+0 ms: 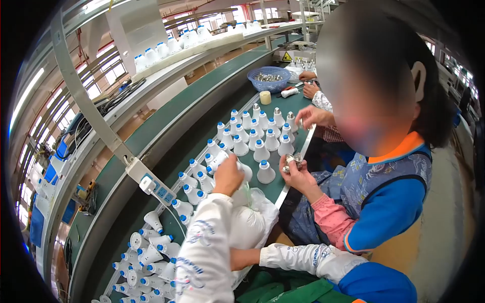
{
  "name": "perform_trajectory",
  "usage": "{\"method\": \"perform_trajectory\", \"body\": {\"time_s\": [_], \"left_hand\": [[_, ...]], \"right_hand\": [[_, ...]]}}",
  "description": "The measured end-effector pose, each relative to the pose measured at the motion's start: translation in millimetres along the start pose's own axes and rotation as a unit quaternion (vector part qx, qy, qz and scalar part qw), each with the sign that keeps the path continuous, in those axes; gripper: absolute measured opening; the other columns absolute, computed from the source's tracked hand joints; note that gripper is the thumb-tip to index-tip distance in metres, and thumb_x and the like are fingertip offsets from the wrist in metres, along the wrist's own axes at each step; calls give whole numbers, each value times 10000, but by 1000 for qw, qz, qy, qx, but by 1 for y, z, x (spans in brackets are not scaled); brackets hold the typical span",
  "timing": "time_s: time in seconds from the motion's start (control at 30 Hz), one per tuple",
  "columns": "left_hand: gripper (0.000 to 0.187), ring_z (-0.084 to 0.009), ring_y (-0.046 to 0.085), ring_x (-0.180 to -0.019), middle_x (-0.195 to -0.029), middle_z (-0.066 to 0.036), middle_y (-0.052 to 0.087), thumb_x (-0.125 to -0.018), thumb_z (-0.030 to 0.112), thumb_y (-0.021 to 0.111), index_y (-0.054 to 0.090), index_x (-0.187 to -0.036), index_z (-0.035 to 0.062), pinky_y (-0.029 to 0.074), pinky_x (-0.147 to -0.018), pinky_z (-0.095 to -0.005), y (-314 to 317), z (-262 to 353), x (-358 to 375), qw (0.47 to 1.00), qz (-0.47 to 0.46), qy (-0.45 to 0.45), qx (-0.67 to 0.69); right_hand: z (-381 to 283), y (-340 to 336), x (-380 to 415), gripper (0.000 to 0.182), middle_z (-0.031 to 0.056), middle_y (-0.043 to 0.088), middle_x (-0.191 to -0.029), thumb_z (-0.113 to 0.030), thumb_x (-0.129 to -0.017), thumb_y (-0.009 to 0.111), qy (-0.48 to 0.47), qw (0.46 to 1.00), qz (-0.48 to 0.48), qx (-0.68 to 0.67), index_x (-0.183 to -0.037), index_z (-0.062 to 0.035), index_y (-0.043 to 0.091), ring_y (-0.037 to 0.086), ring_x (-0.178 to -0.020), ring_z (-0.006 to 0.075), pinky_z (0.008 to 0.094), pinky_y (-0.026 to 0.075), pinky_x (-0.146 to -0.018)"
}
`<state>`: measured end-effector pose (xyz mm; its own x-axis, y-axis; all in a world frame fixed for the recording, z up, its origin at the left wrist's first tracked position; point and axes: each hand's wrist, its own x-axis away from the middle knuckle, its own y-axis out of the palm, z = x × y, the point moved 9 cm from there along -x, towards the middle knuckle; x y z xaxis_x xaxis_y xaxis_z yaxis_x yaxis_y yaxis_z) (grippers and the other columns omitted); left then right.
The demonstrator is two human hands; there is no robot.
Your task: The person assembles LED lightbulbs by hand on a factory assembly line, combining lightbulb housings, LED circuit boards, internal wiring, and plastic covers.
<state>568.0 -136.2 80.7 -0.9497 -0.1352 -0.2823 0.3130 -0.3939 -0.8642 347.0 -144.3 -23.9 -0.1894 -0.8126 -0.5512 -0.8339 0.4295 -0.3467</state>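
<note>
Green tabletop runs centre frame, covered with many white bulb housings stood upright; more lie loose lower left. White bag sits centre-bottom. Left hand is closed on one housing. Right hand is hidden in the bag, grip cannot be told.

Pretty bright in here, mostly daylight pouring through the windows along the left wall, plus a ceiling strip light that's blown out white. Shadows are soft, barely any under the white bulb housings. Heavy fisheye: the conveyor belt bends hard and the corners go black. The nearby person's face is blurred, and the far end looks soft and washed out.
</note>
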Motion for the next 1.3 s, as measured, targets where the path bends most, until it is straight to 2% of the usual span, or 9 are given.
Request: {"method": "perform_trajectory", "body": {"time_s": [0.07,0.1,0.33,0.53,0.8,0.93,1.0,1.03,1.3], "left_hand": [[386,-363,611,-859,-937,-174,632,-631,117,756,564,-959,50,471,-737,-423,-58,20,21,999,35,34,18],[386,-346,615,-820,-909,-165,629,-631,89,750,557,-962,45,476,-716,-394,-87,25,37,997,50,47,33],[400,-205,550,-663,-822,-95,576,-589,8,714,558,-957,15,451,-606,-277,-236,4,237,981,186,-52,-28],[401,-270,570,-657,-839,-103,562,-603,126,755,578,-957,65,463,-537,-343,-165,-42,377,977,106,-182,-35],[565,-276,581,-729,-897,-117,595,-606,121,735,504,-1116,43,465,-616,-364,-101,-69,350,966,156,-204,-22],[567,-192,538,-773,-956,-79,586,-622,112,772,533,-1131,42,444,-651,-319,-69,-94,358,923,181,-292,172],[497,-196,531,-840,-950,-76,592,-622,94,769,583,-1079,33,434,-690,-313,-72,-82,358,931,299,-174,118],[411,-284,508,-956,-992,-113,607,-628,88,768,609,-1001,21,404,-832,-372,-64,-87,362,900,317,-221,203],[434,-286,505,-950,-1011,-104,600,-619,62,747,601,-1027,37,415,-820,-375,-57,-95,343,910,311,-228,153]], "right_hand": [[12,26,-2,302,191,613,-994,-162,-733,653,191,933,-276,132,-1027,-117,602,567,-957,377,438,452,-807],[1,16,-5,212,165,597,-741,-124,-683,653,97,979,-160,85,-887,-107,598,584,-743,378,457,445,-642],[1,6,-2,129,168,567,-677,-148,-689,655,68,977,-121,162,-794,-87,613,577,-728,355,455,438,-633],[-12,-6,-10,162,158,600,-730,-178,-720,656,110,976,-151,116,-860,-96,656,575,-739,349,421,442,-662],[-29,-5,-15,166,142,615,-762,-167,-760,626,82,979,-141,126,-878,-52,632,574,-741,329,390,430,-712],[-38,-5,-13,196,100,616,-829,-219,-819,629,81,978,-128,143,-905,-43,633,535,-823,285,371,407,-811],[-36,-6,-10,203,88,608,-799,-245,-825,632,82,975,-119,167,-880,-49,634,530,-801,275,364,405,-796],[-35,-7,-9,204,82,604,-782,-251,-823,638,79,975,-114,173,-864,-51,634,527,-786,271,360,404,-787],[-51,-20,-11,184,64,543,-643,-240,-822,634,10,987,-41,152,-773,-65,611,503,-619,251,337,387,-679]]}}
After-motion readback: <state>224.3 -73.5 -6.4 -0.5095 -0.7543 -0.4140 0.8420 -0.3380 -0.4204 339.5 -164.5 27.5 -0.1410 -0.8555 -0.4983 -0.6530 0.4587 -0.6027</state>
